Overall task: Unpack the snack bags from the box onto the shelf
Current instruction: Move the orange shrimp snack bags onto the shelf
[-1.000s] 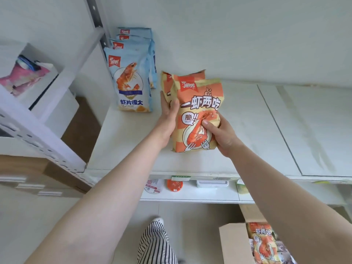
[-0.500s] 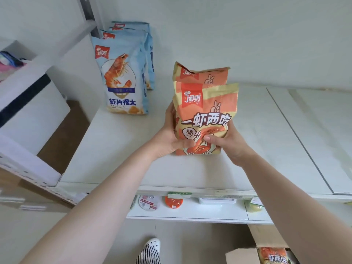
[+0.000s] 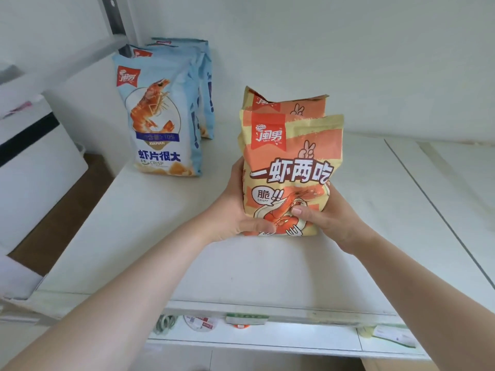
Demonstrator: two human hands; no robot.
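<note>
Two orange shrimp-snack bags [image 3: 292, 156] stand upright, one behind the other, on the white shelf [image 3: 160, 236]. My left hand [image 3: 235, 215] grips their lower left side, thumb across the front. My right hand [image 3: 326, 220] grips the lower right side, thumb on the shrimp picture. Several blue shrimp-chip bags [image 3: 160, 119] stand in a row at the shelf's back left, apart from the orange ones. The box is out of view.
The wall [image 3: 348, 49] rises just behind the bags. A seam [image 3: 428, 196] splits the shelf surface on the right. A lower shelf [image 3: 241, 333] holds small items. A white box [image 3: 32, 167] sits to the left, beside a metal upright [image 3: 115, 20].
The orange bags now rest upright on the shelf, held lower down by both hands. The view has tilted up, and the box at the lower right has left the frame.
</note>
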